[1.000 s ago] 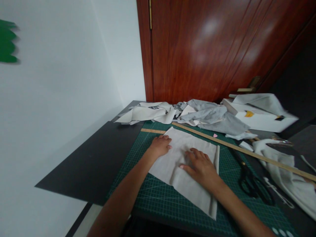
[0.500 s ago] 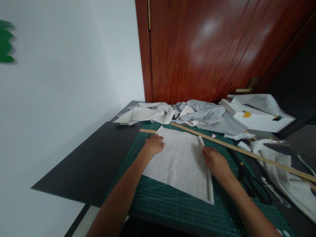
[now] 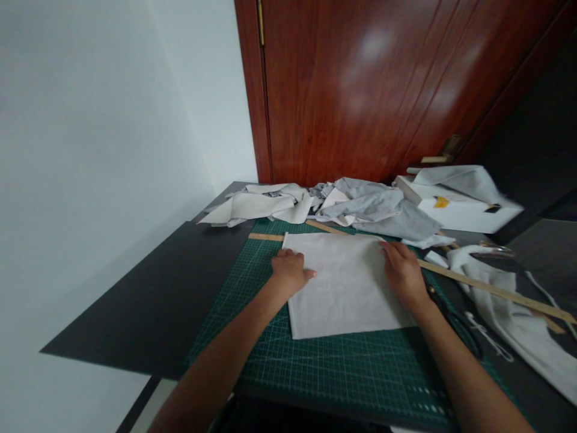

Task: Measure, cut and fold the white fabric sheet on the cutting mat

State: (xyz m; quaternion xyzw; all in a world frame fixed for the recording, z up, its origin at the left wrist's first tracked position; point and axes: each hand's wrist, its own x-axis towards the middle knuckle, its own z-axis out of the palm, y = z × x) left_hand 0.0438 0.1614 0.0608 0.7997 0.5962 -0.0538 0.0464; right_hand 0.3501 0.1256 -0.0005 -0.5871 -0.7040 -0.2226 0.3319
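Observation:
A pale grey rectangle of fabric lies flat on the green cutting mat. My left hand rests on the fabric's left edge with its fingers curled and the thumb pointing right. My right hand presses palm-down on the fabric's right edge. Neither hand grips anything. A long wooden ruler runs diagonally just right of my right hand, its near end hidden under the fabric and hand.
A heap of grey and cream fabric scraps lies at the mat's far edge. A white box stands at the back right. Black scissors and more grey cloth lie to the right. The black table extends left, below a white wall.
The fabric has turned from a slanted lie to square with the mat, and its rolled right edge is flattened. My right hand moved from the cloth's middle to its right edge.

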